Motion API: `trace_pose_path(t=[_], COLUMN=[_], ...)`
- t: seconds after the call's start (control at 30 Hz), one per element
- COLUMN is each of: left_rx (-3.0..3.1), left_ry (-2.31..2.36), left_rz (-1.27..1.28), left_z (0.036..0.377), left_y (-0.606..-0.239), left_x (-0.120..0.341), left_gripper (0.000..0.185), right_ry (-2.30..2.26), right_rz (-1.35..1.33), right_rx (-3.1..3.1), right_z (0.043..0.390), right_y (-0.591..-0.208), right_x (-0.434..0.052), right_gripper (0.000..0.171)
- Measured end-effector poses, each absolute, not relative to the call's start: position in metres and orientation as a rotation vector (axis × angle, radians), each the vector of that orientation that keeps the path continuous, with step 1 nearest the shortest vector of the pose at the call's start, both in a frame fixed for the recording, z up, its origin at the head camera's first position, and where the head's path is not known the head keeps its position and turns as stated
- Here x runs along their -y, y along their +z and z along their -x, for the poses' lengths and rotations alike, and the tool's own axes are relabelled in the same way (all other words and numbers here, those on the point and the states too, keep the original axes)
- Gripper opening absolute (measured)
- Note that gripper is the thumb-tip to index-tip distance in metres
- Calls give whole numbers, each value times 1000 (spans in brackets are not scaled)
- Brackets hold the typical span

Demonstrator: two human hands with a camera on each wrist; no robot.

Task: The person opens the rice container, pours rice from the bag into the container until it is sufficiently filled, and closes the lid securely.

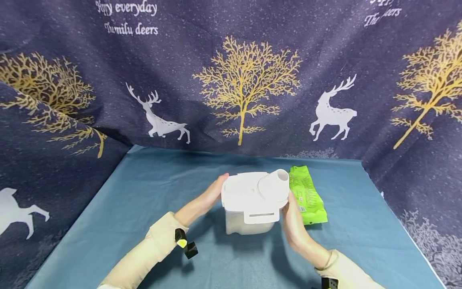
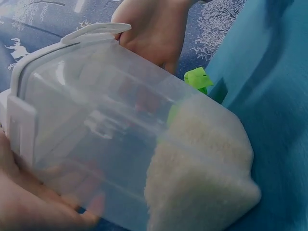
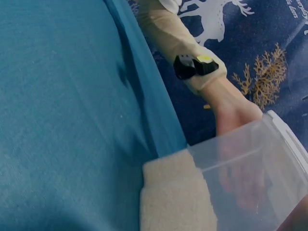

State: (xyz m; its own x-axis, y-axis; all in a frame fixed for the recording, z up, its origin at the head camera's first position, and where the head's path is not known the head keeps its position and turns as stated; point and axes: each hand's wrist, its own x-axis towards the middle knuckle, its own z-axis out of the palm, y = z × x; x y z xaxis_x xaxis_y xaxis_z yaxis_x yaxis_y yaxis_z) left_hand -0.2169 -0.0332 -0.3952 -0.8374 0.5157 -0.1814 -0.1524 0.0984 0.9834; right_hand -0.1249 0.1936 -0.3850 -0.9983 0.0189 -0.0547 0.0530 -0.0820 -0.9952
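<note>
The left hand [image 1: 205, 198], in a cream sleeve with a small black-and-yellow device at the wrist, lies flat against the left wall of a clear plastic container with a white lid and round white spout [image 1: 252, 202]; its fingers [image 1: 221, 180] lie straight and close together along that wall, pressing rather than pinching. The container is held near the middle of the teal-covered tabletop [image 1: 126, 208], tilted, so that the white rice grains [image 2: 202, 178] inside have banked into its lower end, which is on or just above the cloth; I cannot tell which. The right hand [image 1: 296, 224] presses the container's right wall, fingers [image 1: 290, 200] extended upward along it and together. Just beside that hand, to the right, a bright green plastic packet [image 1: 306, 194] lies on the tabletop. A navy cloth backdrop printed with gold trees and white deer [image 1: 245, 88] stands behind and to both sides.
</note>
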Motion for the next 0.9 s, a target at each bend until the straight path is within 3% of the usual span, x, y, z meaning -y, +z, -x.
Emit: trace_pose_path(t=[0.2, 0.4, 0.67, 0.9], left_rx=[-1823, -1738, -1889, -1936], left_ry=[1637, 1497, 1151, 937], left_rz=[-513, -661, -612, -797], left_z=[215, 214, 205, 197], left_y=[-392, -390, -378, -370], left_x=[51, 64, 75, 76], left_gripper=[71, 75, 74, 73], right_ry=[-2264, -2204, -2110, -1736], right_rz=[-79, -150, -220, -209], right_rx=[-2074, -2047, -2104, -2322], right_z=[134, 146, 162, 174], right_y=[-382, -381, -380, -370], right_x=[-196, -198, -201, -208], right_gripper=[38, 43, 46, 60])
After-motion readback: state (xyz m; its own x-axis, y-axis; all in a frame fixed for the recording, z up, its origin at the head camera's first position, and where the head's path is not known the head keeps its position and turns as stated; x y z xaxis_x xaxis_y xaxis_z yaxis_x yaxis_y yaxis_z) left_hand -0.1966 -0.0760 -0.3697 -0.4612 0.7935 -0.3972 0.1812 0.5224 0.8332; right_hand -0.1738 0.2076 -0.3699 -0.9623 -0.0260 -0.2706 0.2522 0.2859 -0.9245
